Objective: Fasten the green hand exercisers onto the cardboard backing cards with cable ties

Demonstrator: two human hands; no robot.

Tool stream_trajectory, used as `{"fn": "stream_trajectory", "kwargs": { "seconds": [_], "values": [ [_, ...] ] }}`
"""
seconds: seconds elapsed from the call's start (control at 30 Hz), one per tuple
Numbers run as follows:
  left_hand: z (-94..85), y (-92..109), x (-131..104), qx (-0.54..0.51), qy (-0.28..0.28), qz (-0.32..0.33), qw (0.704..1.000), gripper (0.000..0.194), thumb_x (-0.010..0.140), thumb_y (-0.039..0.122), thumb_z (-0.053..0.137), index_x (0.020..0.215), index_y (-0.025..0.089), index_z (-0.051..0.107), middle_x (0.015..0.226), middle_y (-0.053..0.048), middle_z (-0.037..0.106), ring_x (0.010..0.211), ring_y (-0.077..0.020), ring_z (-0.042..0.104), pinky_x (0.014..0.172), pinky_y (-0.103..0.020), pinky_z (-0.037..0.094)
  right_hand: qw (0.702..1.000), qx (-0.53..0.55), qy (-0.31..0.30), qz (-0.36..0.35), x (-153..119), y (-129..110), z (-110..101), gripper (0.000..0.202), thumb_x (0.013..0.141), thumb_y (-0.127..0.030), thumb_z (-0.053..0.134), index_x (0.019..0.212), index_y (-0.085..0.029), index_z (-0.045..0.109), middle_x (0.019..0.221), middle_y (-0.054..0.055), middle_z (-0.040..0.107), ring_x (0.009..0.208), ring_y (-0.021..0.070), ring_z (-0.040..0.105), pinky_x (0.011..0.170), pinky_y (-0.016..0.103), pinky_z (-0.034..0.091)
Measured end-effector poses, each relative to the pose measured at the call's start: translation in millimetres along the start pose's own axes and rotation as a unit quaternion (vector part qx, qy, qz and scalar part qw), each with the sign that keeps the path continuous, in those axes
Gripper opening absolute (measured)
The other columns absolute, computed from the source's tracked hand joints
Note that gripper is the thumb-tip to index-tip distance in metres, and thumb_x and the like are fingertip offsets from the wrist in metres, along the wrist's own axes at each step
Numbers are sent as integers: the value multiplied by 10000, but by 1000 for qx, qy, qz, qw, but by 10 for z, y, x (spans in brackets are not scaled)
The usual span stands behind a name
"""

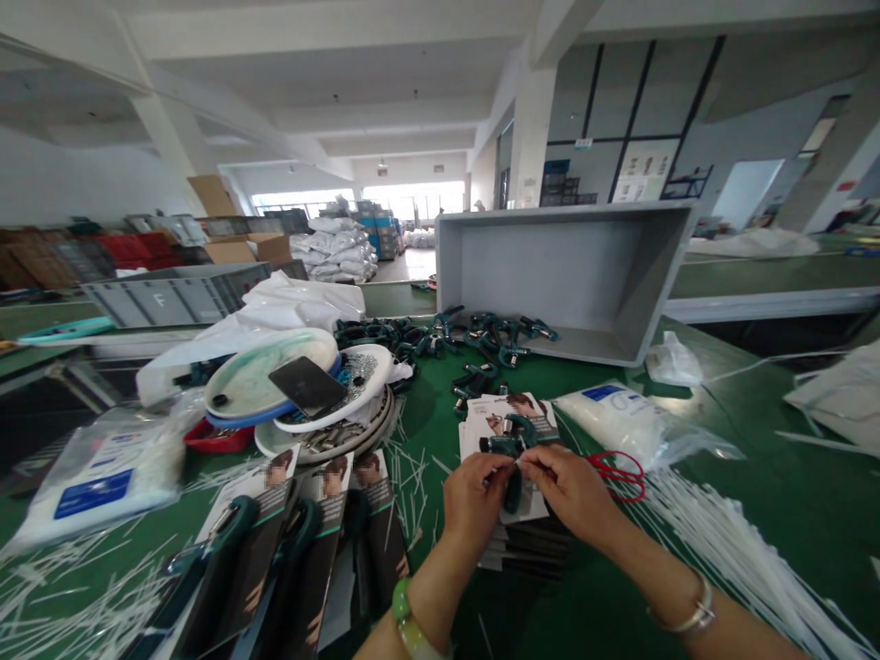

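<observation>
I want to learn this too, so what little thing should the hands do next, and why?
Perhaps gently pull snug whatever is pinched: the left hand and right hand meet at the dark green tool, which is over the stacked cards, and thin white strips lie close by. What they pinch is too small to make out.

We are seeing white beams point(330, 41) crossing the ceiling point(375, 119), pale columns point(533, 137) rising beneath; daylight is coming through far windows point(446, 194); we are noting a grey panelled wall point(617, 92) with dark strips point(643, 87) at right, white sacks point(336, 247) lying stacked beside pale floor point(405, 268), a long green bench point(749, 275) running across behind
</observation>
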State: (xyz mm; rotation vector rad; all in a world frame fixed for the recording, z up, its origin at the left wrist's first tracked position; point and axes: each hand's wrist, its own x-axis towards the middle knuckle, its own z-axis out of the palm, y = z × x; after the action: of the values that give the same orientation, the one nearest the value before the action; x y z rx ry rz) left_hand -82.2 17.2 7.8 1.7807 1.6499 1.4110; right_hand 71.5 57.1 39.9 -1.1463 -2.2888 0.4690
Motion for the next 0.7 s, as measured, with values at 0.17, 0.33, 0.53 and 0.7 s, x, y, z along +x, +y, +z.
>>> {"fn": "stream_trajectory", "kwargs": {
  "seconds": [0.17,0.33,0.53,0.7],
  "values": [
    [2,3,5,-5,2,-8,1000,135,799,216,546,830,230,677,809,5,684,749,-121,610,692,-226,464,1000,3,10,0,-10,13,12,237,870,-327,425,834,-213,629,738,25,623,728,172,566,652,276,408],
    [19,-19,0,-14,3,-2,1000,127,793,203,557,828,236,675,832,8,690,774,-119,613,716,-224,466,1000,-23,15,-12,-19,9,21,250,874,-332,426,840,-216,644,749,33,634,746,178,570,655,279,416],
    [-10,-20,-6,-45,-18,-12,999,197,810,233,535,972,220,647,867,-6,690,766,-119,622,725,-221,474,996,-82,6,-41,0,-30,31,231,871,-297,446,833,-223,662,813,42,632,821,190,556,728,303,417],
    [-45,6,25,-49,-36,-14,998,146,793,248,557,872,206,672,842,-10,688,768,-127,621,717,-218,472,997,-41,-22,-62,17,-13,-27,205,853,-272,475,881,-214,670,857,52,630,827,182,567,737,295,432]
  ]
}}
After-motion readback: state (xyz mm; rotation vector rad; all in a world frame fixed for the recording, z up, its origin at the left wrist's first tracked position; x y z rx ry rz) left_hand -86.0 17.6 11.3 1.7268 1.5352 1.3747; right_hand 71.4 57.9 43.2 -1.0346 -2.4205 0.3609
